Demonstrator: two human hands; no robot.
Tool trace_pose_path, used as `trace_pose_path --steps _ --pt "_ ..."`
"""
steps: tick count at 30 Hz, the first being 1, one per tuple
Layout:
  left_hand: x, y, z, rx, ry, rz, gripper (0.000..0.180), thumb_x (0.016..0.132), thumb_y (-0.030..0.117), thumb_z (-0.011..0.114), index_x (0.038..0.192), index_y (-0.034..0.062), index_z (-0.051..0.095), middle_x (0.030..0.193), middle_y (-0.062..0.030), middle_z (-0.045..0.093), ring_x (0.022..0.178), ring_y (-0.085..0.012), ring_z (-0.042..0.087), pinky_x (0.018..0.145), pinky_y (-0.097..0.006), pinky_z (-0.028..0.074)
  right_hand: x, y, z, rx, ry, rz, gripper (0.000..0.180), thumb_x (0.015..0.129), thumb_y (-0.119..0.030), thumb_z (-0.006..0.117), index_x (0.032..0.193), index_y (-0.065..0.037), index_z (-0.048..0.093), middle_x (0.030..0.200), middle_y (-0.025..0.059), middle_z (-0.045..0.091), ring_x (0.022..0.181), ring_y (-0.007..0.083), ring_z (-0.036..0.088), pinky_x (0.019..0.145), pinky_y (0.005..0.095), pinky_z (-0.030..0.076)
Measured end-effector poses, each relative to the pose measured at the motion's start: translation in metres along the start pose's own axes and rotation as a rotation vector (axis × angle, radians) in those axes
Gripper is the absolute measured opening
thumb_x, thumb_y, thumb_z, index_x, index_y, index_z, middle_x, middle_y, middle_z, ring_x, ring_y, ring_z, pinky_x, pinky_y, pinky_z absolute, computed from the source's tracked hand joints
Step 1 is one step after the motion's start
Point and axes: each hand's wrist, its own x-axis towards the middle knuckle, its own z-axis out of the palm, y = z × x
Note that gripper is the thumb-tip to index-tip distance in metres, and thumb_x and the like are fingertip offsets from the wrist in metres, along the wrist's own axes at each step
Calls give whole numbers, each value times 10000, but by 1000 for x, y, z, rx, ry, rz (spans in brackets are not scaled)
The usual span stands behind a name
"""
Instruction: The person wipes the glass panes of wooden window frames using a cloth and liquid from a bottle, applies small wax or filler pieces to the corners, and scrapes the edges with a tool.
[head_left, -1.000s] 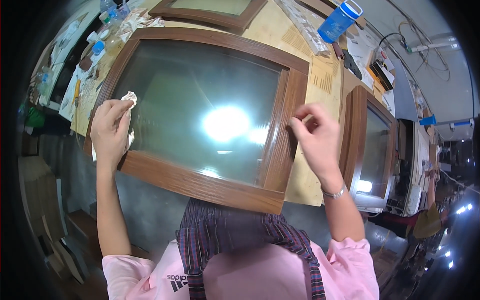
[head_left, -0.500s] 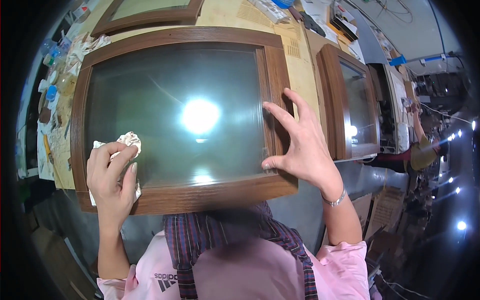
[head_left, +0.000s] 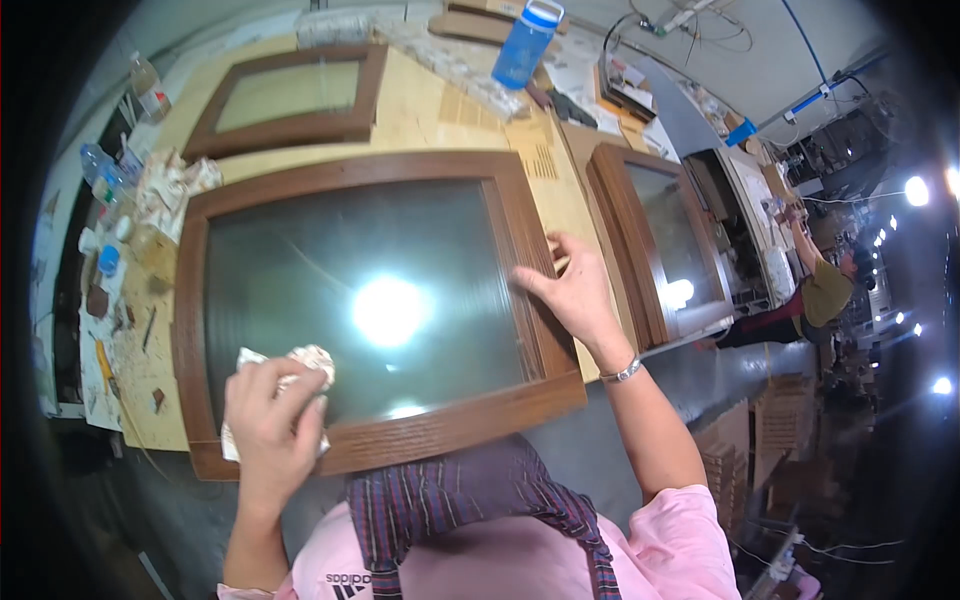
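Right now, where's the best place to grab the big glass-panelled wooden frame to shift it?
Probably by the wooden rails of the frame, not the glass. It lies flat with its near rail overhanging the table edge, so come from the near side. The right hand already rests on the right rail.

Viewpoint: one head camera, looking steeply down from above the person's chest.
Facing: forward and down across the pale wooden tabletop (head_left: 440, 110), whose near edge runs just above the pink shirt at the bottom.
Nearness: close; the brown wooden frame with frosted glass (head_left: 380, 300) at the near edge fills the middle, both forearms rising from the lower edge.
Distortion: fisheye; straight edges bow, dark rim all round.
Far reach: the tabletop's far edge sits near the top.
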Motion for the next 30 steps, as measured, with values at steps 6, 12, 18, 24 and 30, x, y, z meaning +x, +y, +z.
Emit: trace_pose_path --steps 6,12,18,24,30 --pt "-20 -1 -28 -645 -67 -247 109 739 -25 658 812 -1 735 706 -100 695 641 -193 645 622 -305 476 24 8 -3 483 -263 259 350 719 -67 844 996 75 685 889 128 721 773 183 687 741 295 543" --pt "-81 -12 -56 -1075 -377 -776 191 866 -8 568 910 -98 731 780 -101 719 689 -111 660 636 -233 512 20 15 -9 796 -163 549 289 681 62 740 962 55 673 862 133 712 754 200 688 724 328 557" --pt "-109 -22 -41 -1184 -387 -966 358 962 224 598 1003 -106 730 851 -119 724 748 -117 671 671 -231 519 12 -9 -53 820 -197 502 339 724 40 727 1053 80 655 930 126 706 801 195 680 736 321 555" --pt "-139 -52 -13 -1045 -325 -1080 352 1007 366 575 902 31 555 728 -46 551 621 -130 551 572 -252 449 13 -22 -58 749 -174 404 352 736 14 742 1047 129 623 900 132 673 824 183 650 692 329 533" --pt "-94 -13 -25 -1318 -190 -1541 373 1038 336 553 768 78 541 629 -14 501 495 -123 473 440 -245 369 -19 26 -51 713 -39 452 295 728 30 749 984 112 627 869 137 667 739 174 641 647 317 517"
